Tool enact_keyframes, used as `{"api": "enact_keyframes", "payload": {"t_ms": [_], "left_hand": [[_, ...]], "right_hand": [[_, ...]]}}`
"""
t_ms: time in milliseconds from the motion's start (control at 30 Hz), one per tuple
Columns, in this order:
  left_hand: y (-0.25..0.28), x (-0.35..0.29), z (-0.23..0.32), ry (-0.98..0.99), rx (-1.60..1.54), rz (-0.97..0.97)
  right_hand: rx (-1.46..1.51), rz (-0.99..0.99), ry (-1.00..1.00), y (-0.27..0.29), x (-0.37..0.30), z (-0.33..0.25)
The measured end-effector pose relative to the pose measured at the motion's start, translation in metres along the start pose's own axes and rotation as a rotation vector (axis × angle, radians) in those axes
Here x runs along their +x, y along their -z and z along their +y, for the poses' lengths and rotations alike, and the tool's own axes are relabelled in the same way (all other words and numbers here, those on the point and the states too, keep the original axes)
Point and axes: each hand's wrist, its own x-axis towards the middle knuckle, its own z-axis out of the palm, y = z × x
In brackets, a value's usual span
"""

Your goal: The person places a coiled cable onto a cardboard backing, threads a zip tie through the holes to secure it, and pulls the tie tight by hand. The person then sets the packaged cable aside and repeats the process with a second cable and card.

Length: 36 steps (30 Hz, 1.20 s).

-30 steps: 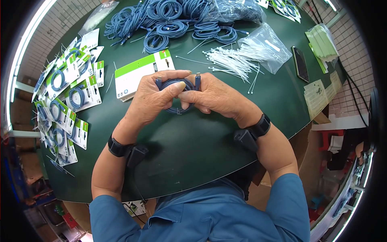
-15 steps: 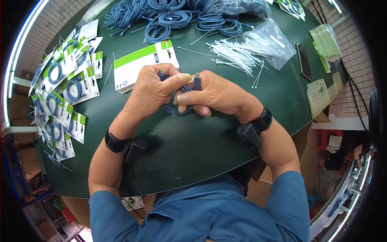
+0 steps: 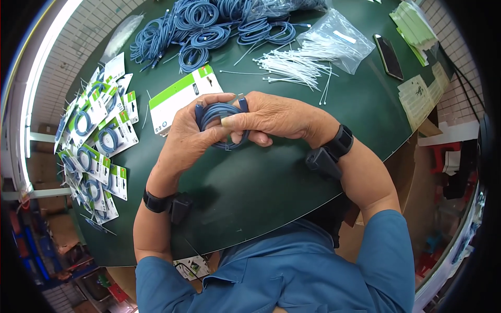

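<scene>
In the head view, we hold a coiled blue cable [image 3: 222, 111] over the dark green tabletop [image 3: 250, 195]: our left hand [image 3: 187, 128] is closed around its left side, our right hand [image 3: 279, 116] is clamped on its right, and its two plugs point away from us. Just beyond the left hand lie white-and-green packaging cards [image 3: 176, 104]; farther right, loose white cable ties [image 3: 292, 68] spread beside a clear plastic bag [image 3: 347, 49].
</scene>
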Motion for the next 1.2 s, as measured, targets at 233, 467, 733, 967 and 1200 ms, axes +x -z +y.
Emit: {"api": "enact_keyframes", "payload": {"t_ms": [233,467,733,967,1200], "left_hand": [[-0.001,-0.011,-0.005,-0.027,0.208,0.037],[0.007,-0.012,-0.015,-0.118,0.298,0.015],[0.014,-0.012,-0.020,-0.056,0.395,-0.085],[0.017,-0.011,-0.010,-0.062,0.183,-0.179],[0.018,-0.006,-0.014,-0.025,0.081,-0.263]], "right_hand": [[-0.085,-0.004,-0.050,-0.008,0.000,0.003],[-0.096,-0.010,-0.118,-0.010,0.007,0.008],[-0.214,0.057,-0.139,-0.015,0.011,0.008],[-0.200,-0.075,-0.158,-0.004,0.007,0.005],[-0.206,-0.134,-0.142,0.001,0.004,0.006]]}}
